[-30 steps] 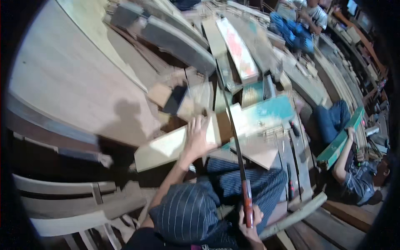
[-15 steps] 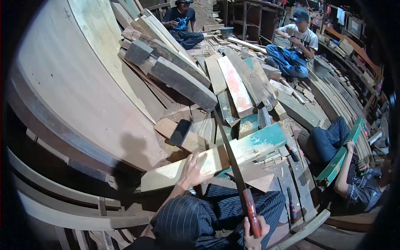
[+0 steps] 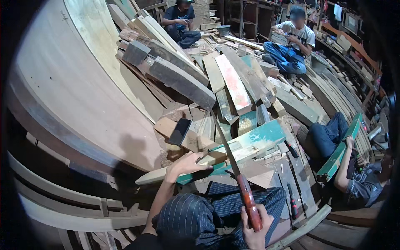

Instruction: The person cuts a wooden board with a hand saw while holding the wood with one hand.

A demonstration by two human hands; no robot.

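Note:
My left hand (image 3: 185,162) grips a pale wooden piece (image 3: 156,175) with green paint along its near side, lying crosswise over my lap. A green-and-white painted board (image 3: 268,133) extends toward the right beside it. My right hand (image 3: 254,223) is closed round the reddish wooden handle (image 3: 248,200) of a long blade (image 3: 225,141), which points forward across the boards, just right of my left fingers. A black phone (image 3: 180,131) rests on an orange-brown offcut (image 3: 166,127) beyond. A red-and-black tool (image 3: 293,202) lies right of my knee.
Curved panels (image 3: 71,96) fill the left. Stacked timber offcuts (image 3: 235,83) cover the middle. Seated co-workers are at the back left (image 3: 181,25) and back right (image 3: 291,46); another (image 3: 366,179) at right holds a green board (image 3: 343,146). Curved slats (image 3: 83,212) lie lower left.
The pale piece under my left hand has turned, now showing a green side. My left hand has shifted slightly left with it. The view has tilted up since the first frame, showing more of the co-workers.

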